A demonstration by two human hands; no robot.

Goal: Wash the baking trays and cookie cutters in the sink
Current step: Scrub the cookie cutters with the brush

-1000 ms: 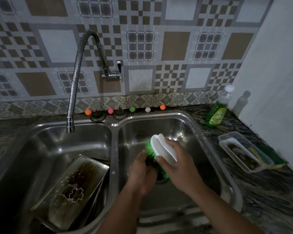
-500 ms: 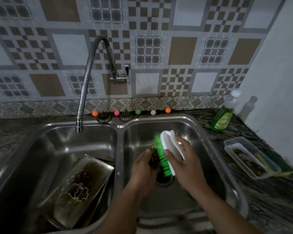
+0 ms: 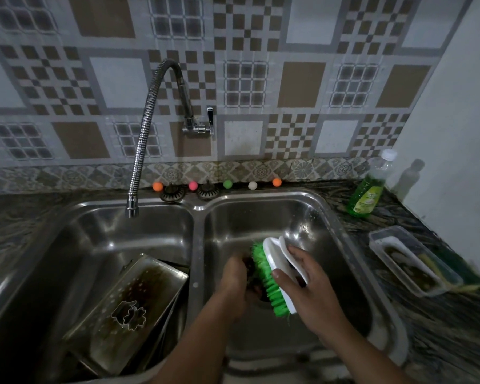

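We see a double steel sink (image 3: 197,209) set in the bench (image 3: 441,314). A baking tray (image 3: 139,309) leans in its left basin with a cookie cutter (image 3: 129,315) on it. Over the right basin our right hand (image 3: 308,284) grips a green-bristled brush (image 3: 275,275), fingers (image 3: 281,275) curled round it. Our left hand (image 3: 237,284) clasps a small dark item against the bristles; we cannot tell what.

Baking tray (image 3: 139,303), steel, greasy brown stains down the middle, leans tilted in the left basin of the double sink (image 3: 197,245); more trays stacked under it, edges only showing. Flower-shaped metal cookie cutter (image 3: 129,314) lies on the top tray's lower half. Another small dark item (image 3: 250,268) is over the right basin, mostly hidden against the green bristles of a white-backed scrub brush (image 3: 272,275); too hidden to identify.
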